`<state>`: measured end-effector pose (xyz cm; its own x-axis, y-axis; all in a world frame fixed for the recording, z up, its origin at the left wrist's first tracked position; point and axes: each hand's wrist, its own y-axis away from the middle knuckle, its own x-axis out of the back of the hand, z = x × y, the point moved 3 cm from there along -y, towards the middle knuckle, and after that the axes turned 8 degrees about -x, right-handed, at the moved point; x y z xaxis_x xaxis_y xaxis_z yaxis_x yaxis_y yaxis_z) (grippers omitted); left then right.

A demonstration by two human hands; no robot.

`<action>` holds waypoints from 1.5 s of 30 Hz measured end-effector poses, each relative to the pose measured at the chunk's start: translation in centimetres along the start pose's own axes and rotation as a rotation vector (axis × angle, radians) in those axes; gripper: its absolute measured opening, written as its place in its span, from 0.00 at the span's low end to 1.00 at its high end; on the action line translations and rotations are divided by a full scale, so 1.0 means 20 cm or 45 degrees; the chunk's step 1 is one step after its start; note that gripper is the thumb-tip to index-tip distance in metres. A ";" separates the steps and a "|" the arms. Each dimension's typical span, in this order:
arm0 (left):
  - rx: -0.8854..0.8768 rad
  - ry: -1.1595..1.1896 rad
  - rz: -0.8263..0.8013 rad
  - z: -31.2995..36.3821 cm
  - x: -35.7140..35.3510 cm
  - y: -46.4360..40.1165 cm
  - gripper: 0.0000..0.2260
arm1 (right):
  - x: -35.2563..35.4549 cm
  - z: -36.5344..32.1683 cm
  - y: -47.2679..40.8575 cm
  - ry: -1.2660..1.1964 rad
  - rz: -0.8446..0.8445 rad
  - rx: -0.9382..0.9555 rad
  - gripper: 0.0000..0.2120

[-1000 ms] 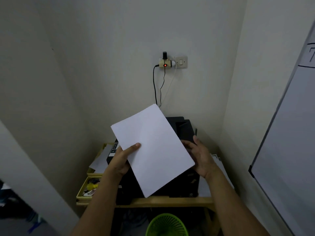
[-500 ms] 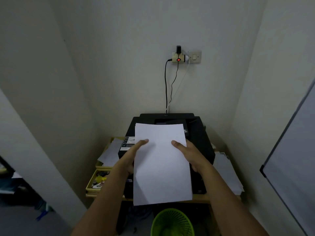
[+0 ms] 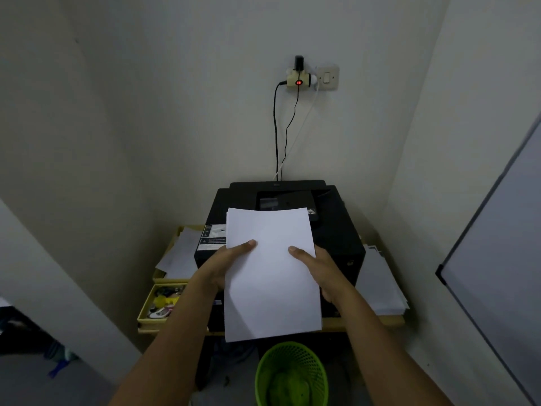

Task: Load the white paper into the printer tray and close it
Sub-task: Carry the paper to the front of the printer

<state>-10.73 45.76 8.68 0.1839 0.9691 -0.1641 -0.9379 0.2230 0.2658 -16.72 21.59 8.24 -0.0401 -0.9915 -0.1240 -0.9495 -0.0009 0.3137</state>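
— Over the printer (image 3: pixel 345 244), what's being held?

— Paper (image 3: pixel 270 273), white and flat, lengthwise toward the wall. Its far edge lies above the printer's top, its near edge hangs past the table (image 3: pixel 363 321) front, above a green bin (image 3: pixel 291 373).

— And the hands?

— Left hand (image 3: pixel 222 265) grips the paper's left edge, thumb on top, fingers under it. Right hand (image 3: pixel 319 268) grips the right edge the same way.

— Is the tray open?

— I cannot tell; the paper covers the printer's front.

— What's around it?

— Loose sheets (image 3: pixel 380 282) stacked on the table to the right. To the left, yellow trays (image 3: pixel 146 309), the lower one holding small clutter. Cables (image 3: pixel 275 127) run from the printer's back up to a wall socket (image 3: pixel 298 80) with a red light.
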 end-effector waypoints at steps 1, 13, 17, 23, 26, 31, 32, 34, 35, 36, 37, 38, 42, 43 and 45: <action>-0.002 -0.011 0.004 -0.01 -0.01 -0.01 0.31 | 0.01 0.02 0.00 -0.007 0.033 0.014 0.12; -0.013 0.018 -0.163 -0.35 -0.02 0.06 0.23 | 0.05 0.31 0.03 -0.068 0.200 0.031 0.14; -0.090 -0.072 -0.090 -0.42 0.08 0.06 0.23 | -0.01 0.41 0.02 -0.086 0.135 0.030 0.21; -0.176 -0.193 0.088 -0.51 0.13 0.19 0.19 | -0.07 0.53 -0.01 0.110 0.068 -0.004 0.27; -0.192 -0.240 0.129 -0.57 0.13 0.24 0.19 | -0.10 0.62 -0.05 0.267 0.091 -0.014 0.29; -0.157 -0.239 0.218 -0.71 0.19 0.28 0.17 | -0.10 0.77 -0.08 0.260 0.022 -0.071 0.29; -0.153 -0.239 0.234 -0.74 0.21 0.29 0.16 | -0.09 0.80 -0.09 0.241 -0.005 -0.093 0.28; -0.136 -0.227 0.275 -0.80 0.25 0.31 0.14 | -0.06 0.87 -0.12 0.209 -0.055 -0.149 0.22; -0.124 -0.226 0.297 -0.84 0.28 0.32 0.13 | -0.05 0.91 -0.13 0.210 -0.072 -0.182 0.17; -0.111 -0.230 0.321 -0.87 0.31 0.32 0.13 | -0.04 0.94 -0.15 0.219 -0.076 -0.215 0.14; -0.102 -0.238 0.339 -0.90 0.34 0.33 0.13 | -0.03 0.98 -0.17 0.231 -0.070 -0.248 0.13; -0.089 -0.246 0.362 -0.94 0.36 0.33 0.14 | -0.02 1.01 -0.19 0.227 -0.063 -0.281 0.13; -0.047 -0.275 0.419 -1.05 0.45 0.31 0.15 | 0.03 1.15 -0.32 0.000 0.005 -0.359 0.11; -0.047 -0.291 0.434 -1.08 0.46 0.30 0.16 | 0.05 1.18 -0.35 -0.080 0.045 -0.369 0.10; -0.040 -0.316 0.456 -1.13 0.49 0.30 0.16 | 0.08 1.25 -0.41 -0.229 0.128 -0.372 0.10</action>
<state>-21.17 54.19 -12.82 -0.0929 0.9814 0.1678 -0.9631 -0.1313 0.2349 -16.79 23.24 -18.04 -0.2077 -0.9496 -0.2347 -0.8101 0.0325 0.5854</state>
